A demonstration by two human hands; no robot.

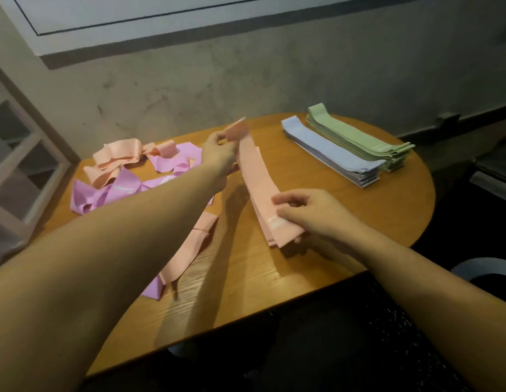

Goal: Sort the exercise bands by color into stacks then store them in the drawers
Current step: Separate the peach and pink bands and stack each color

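I hold a peach exercise band [256, 176] stretched out flat between both hands above the wooden table [246, 278]. My left hand [219, 154] pinches its far end, and my right hand [311, 216] grips its near end over a small stack of peach bands [270, 239]. At the left lies a loose tangle of pink-purple bands [119, 190] mixed with peach bands [124, 159]. A neat blue stack [331, 154] and a green stack [359, 140] sit side by side at the back right.
More peach and purple bands [189, 250] trail towards the table's front edge under my left forearm. A concrete wall [274, 75] rises behind the table. A white-framed shelf unit [19, 165] stands at the left, and dark furniture [492, 171] at the right.
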